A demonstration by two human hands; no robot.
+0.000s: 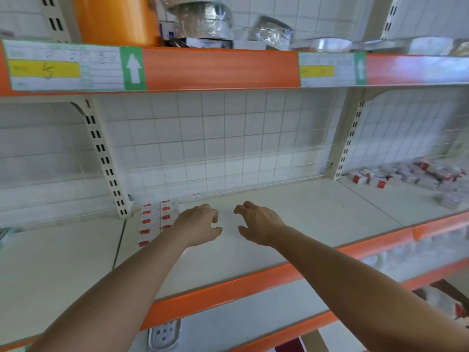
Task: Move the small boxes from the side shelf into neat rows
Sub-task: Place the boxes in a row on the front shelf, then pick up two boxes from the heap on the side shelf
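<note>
Two bare hands over the white shelf (291, 224), both empty with fingers loosely curled: left hand (199, 224) just beside the neat rows of small boxes (156, 219) at the left upright, right hand (258, 223) near it, not touching. Loose pile of boxes (411, 177) far right on the side shelf (396, 201). Above, foil containers (203, 21) and an orange container (116, 19).
</note>
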